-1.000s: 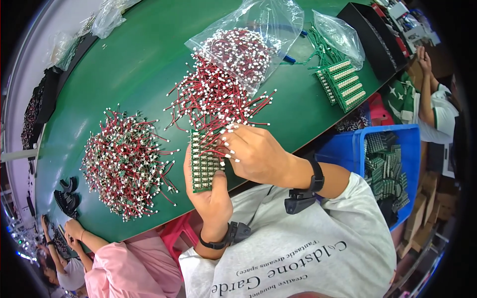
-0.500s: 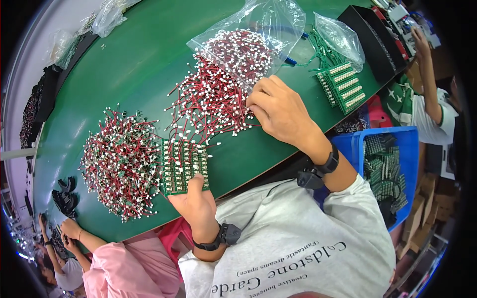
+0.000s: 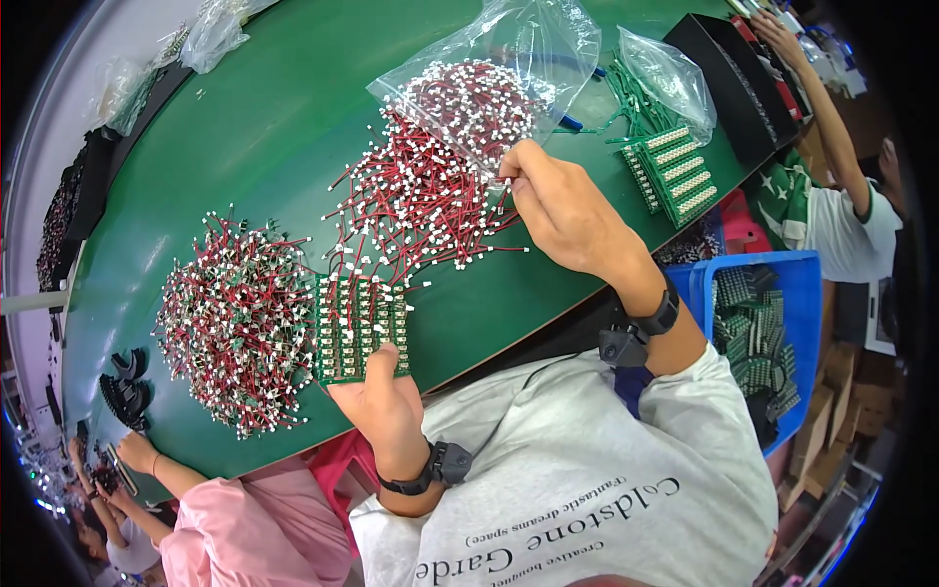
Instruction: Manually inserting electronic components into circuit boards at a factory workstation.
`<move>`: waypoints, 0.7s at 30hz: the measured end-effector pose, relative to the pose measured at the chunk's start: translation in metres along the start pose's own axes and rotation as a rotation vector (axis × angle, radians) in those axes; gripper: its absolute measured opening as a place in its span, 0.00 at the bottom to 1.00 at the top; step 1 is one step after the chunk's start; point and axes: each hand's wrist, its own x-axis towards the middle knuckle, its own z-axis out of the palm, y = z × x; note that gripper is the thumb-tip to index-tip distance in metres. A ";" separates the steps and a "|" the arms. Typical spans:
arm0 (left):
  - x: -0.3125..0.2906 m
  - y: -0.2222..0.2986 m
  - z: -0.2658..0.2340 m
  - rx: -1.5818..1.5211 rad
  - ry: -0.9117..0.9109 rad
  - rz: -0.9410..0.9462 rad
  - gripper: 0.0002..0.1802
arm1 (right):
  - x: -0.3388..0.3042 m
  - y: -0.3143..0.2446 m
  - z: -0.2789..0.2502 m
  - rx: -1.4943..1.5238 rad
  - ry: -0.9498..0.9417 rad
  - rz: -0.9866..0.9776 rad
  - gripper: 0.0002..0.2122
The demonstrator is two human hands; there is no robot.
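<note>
My left hand (image 3: 391,416) holds a green circuit board panel (image 3: 337,342) by its near edge, thumb on top. Rows of small white connectors cover the panel, and some red wires lie across its far part. Up and to the right, my right hand (image 3: 572,210) is closed in a pinch at the right edge of a pile of red wires (image 3: 421,210) with white plug ends. A bit of red wire shows at those fingertips. Over the far part of this pile lies a clear plastic bag (image 3: 558,49).
Left of the panel is a heap of wired small boards (image 3: 240,328). Stacked green panels (image 3: 685,176) stand at the right, near a black box (image 3: 729,78). A blue bin (image 3: 807,342) holds more boards. Co-workers sit at both sides; one wears a pink garment (image 3: 259,533).
My right hand has drawn slightly right and up, still pinched, and a few wires at the pile's edge have shifted. The left hand and panel have barely moved. The right co-worker's arm reaches farther.
</note>
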 end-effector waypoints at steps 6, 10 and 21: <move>-0.001 0.000 0.003 -0.010 -0.004 -0.003 0.27 | 0.008 -0.005 0.000 0.058 -0.010 0.045 0.05; -0.001 0.001 0.007 -0.002 -0.021 0.000 0.26 | 0.013 -0.007 -0.001 0.012 -0.006 -0.016 0.06; -0.001 -0.005 0.008 0.081 -0.037 -0.050 0.30 | 0.008 -0.024 0.002 0.241 -0.061 0.097 0.04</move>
